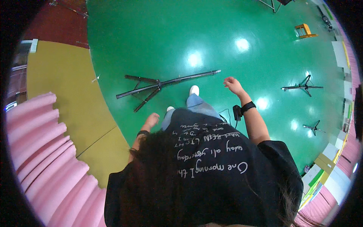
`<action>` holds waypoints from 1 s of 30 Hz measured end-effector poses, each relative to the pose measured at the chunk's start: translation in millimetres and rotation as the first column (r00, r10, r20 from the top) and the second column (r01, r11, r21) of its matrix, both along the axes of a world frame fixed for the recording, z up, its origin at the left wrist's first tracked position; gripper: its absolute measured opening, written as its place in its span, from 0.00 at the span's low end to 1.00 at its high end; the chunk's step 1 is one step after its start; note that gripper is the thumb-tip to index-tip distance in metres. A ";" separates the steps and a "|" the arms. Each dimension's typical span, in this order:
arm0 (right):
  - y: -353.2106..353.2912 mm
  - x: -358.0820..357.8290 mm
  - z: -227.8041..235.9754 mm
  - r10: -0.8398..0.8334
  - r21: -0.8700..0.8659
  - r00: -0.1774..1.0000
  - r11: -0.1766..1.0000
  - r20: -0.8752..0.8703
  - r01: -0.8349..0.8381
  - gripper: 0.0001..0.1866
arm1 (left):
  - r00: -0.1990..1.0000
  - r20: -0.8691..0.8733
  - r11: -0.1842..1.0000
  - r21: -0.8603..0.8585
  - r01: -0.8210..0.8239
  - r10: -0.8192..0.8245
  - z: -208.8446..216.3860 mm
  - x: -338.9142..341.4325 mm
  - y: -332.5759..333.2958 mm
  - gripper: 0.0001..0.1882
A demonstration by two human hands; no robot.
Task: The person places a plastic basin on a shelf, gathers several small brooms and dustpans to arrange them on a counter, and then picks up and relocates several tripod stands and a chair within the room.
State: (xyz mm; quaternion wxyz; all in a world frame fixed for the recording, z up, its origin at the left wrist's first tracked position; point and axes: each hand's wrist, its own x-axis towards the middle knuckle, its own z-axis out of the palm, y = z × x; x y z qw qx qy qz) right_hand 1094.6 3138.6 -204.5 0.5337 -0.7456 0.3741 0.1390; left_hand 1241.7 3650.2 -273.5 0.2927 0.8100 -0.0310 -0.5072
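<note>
A black tripod stand (179, 79) lies on its side on the green floor, beyond my feet, with its legs spread toward the left and its pole toward the right. My right hand (234, 85) hangs in the air near the pole's silver tip, apart from it, with loosely bent fingers and nothing in them. Lower and to the left, my left hand (152, 120) hangs beside my leg, below the tripod's legs. Its fingers show only small and look relaxed, with nothing visible in them. A small black device (237, 112) sits at my right wrist by a black band.
Two smaller black tripods (306, 86) (314, 128) are on the floor at the right. An orange chair (304, 31) is at the far right. Pink draped fabric (49, 151) and a tan surface (72, 87) border the left. Boxes and boards (321, 166) line the right edge.
</note>
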 end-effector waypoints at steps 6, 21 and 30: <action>-35.5 51.7 -46.3 0.296 -0.293 0.953 0.907 -0.067 -0.303 0.16 | 0.997 0.074 0.983 -0.185 0.001 0.013 9.6 -2.1 -37.7 0.12; -15.2 91.3 -317.3 0.161 0.283 0.915 0.958 -0.371 -0.054 0.12 | 0.905 -0.273 0.936 0.038 0.349 -0.326 5.8 32.2 -128.9 0.47; -16.1 119.7 -562.2 0.124 0.034 0.970 0.992 -0.211 -0.120 0.11 | 0.799 0.076 0.798 0.159 0.581 -0.596 -118.5 51.8 -94.6 0.39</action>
